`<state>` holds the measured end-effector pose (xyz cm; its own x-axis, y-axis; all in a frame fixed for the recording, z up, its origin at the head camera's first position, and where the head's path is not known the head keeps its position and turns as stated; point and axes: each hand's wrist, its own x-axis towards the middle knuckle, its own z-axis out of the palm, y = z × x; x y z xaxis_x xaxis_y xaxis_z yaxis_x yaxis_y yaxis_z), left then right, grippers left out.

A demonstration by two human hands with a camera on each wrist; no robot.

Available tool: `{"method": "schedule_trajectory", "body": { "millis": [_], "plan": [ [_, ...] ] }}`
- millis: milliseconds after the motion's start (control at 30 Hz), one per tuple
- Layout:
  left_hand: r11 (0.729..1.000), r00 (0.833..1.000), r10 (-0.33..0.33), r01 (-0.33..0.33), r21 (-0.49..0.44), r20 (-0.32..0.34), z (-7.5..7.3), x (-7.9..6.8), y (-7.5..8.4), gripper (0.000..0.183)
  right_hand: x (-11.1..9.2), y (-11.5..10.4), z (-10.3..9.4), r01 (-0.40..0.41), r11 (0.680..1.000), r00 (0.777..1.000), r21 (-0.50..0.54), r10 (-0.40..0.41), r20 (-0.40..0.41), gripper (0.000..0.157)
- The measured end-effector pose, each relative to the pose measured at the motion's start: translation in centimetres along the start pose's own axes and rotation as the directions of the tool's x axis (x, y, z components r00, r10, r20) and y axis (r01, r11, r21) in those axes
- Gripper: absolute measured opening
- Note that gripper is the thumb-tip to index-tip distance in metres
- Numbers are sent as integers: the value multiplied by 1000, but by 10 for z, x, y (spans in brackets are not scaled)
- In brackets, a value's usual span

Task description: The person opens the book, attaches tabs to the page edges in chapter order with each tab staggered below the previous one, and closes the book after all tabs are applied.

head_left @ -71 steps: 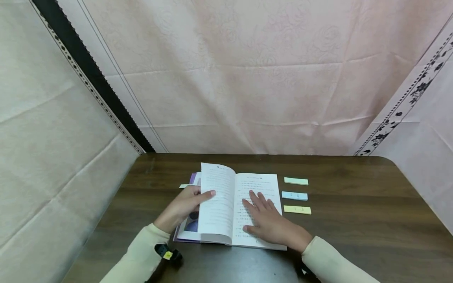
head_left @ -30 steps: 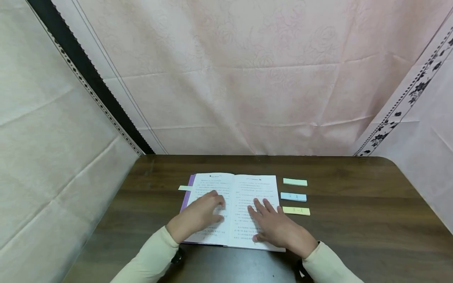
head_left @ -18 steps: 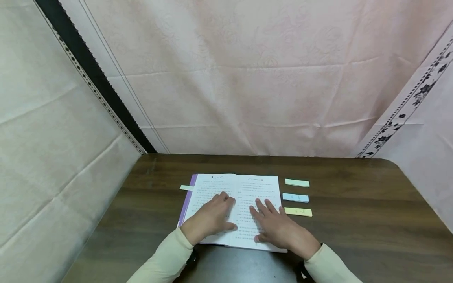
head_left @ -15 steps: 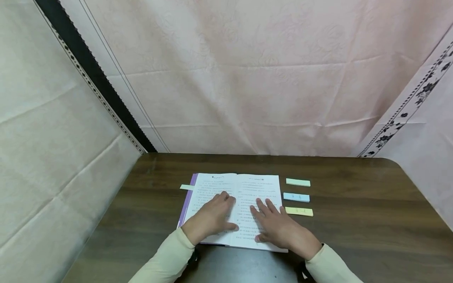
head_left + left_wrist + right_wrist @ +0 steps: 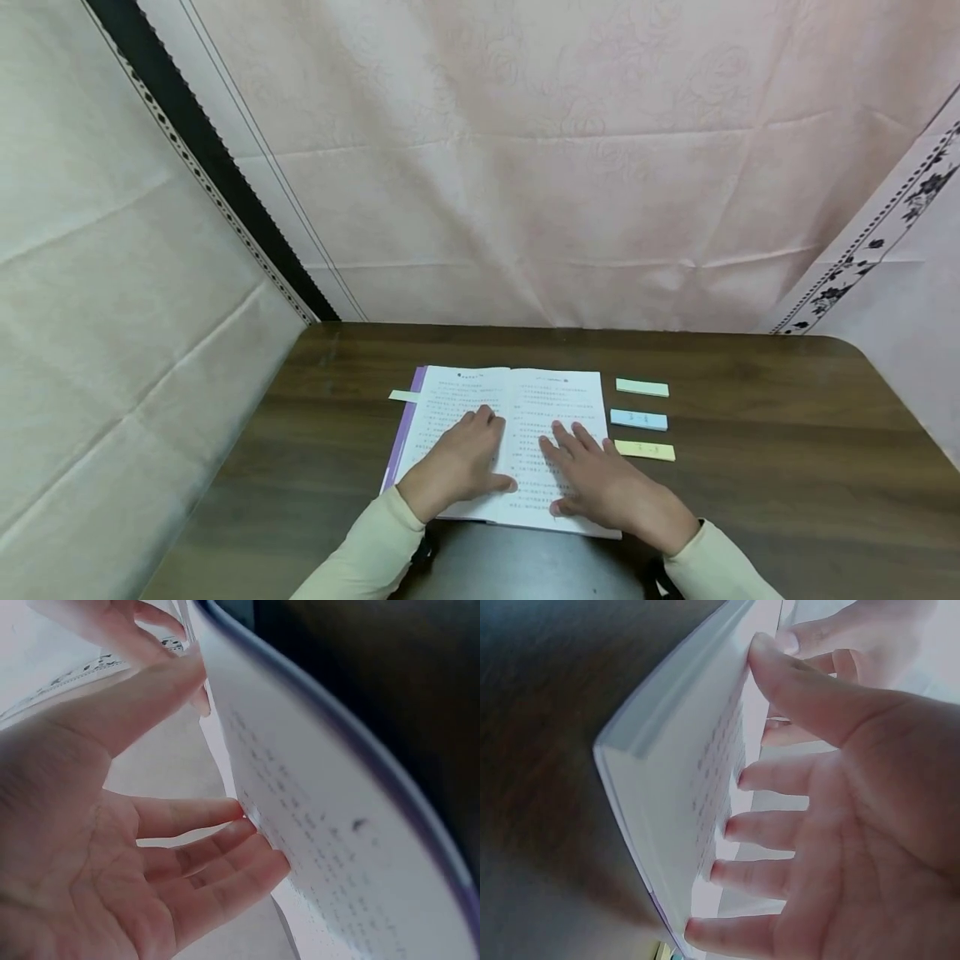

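An open book [image 5: 528, 392] with printed pages and a purple cover edge lies flat on the table. My left hand [image 5: 461, 458] rests on the left page close to the spine, fingertips and thumb touching the paper. On the right page my right hand [image 5: 600, 483] presses with its fingers spread. In the left wrist view the left fingertips [image 5: 274, 866] meet the page, palm raised off it. The right wrist view has the right fingertips [image 5: 724, 829] on the paper in the same way. Neither hand grips anything.
A pale green tab [image 5: 404, 396] sticks out from the book's left edge. Right of the book lie a green strip [image 5: 642, 387], a blue strip [image 5: 638, 420] and a yellow strip [image 5: 644, 451]. The brown table [image 5: 780, 467] backs onto a hanging cloth [image 5: 525, 208].
Earlier the left hand held a raised bundle of pages; it let them down flat on the left, then slid toward the spine. The right hand stayed on the right page, shifting slightly. The view drifted a little.
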<state>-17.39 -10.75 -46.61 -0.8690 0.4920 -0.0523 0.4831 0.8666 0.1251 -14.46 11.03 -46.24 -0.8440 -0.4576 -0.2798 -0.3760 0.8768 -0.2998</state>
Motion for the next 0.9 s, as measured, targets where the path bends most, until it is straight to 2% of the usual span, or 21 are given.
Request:
{"method": "schedule_trajectory", "body": {
  "millis": [167, 267, 400, 667, 767, 900],
  "plan": [
    [999, 999, -36, 36, -5, 10, 1, -2, 3, 85, 4, 4, -7, 8, 1000, 998, 30, -7, -56, 75],
    [999, 999, -45, 45, 7, 10, 1, -2, 4, 85, 9, 12, -15, -12, 999, 993, 51, 17, -115, 67],
    [999, 999, -37, 37, 24, 6, 2, -2, 6, 83, 23, 28, -27, -53, 998, 984, 34, 58, -171, 65],
    [999, 999, -40, 39, 26, 4, 0, -4, 8, 81, 52, 52, -44, -70, 997, 971, 13, 71, -228, 77],
    [999, 999, -39, 39, 35, 3, -1, -3, 7, 81, 62, 61, -49, -64, 998, 973, -1, 62, -224, 85],
    [999, 999, -32, 32, 35, 13, -3, -1, 9, 83, 70, 73, -53, -64, 998, 981, -19, 59, -182, 92]
  ]
}}
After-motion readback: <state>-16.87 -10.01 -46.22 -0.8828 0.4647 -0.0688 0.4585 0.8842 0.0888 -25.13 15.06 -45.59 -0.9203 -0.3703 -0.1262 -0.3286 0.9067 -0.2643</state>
